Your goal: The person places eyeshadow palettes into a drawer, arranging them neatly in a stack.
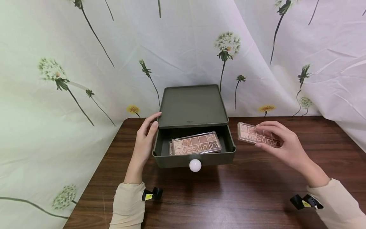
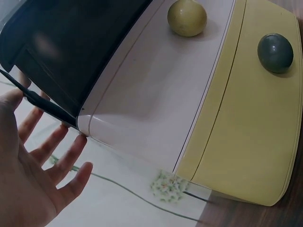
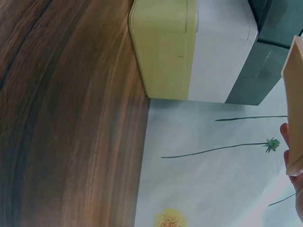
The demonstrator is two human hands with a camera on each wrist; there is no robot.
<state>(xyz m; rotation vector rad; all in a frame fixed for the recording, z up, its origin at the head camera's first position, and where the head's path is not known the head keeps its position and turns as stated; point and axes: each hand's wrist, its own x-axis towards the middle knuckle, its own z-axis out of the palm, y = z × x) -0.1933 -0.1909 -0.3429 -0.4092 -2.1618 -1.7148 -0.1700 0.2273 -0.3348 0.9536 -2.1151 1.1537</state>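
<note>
My right hand [image 1: 287,146] holds an eyeshadow palette [image 1: 248,133] with a clear lid, to the right of a drawer chest [image 1: 193,105]. Its dark green top drawer [image 1: 171,162] is pulled out, with a white knob [image 1: 195,165] in front. Inside lies another eyeshadow palette [image 1: 197,143], with the edge of one more [image 1: 170,148] showing under it. My left hand [image 1: 143,143] rests against the left side of the chest and drawer; in the left wrist view its fingers are spread. The right wrist view catches only a side of the held palette [image 3: 295,109].
Below the green drawer are a pale drawer [image 2: 142,90] with a yellow knob [image 2: 187,18] and a yellow drawer [image 2: 251,113] with a green knob [image 2: 275,53], both closed. The chest stands on a dark wooden table [image 1: 257,187], before a dandelion-print cloth [image 1: 183,41].
</note>
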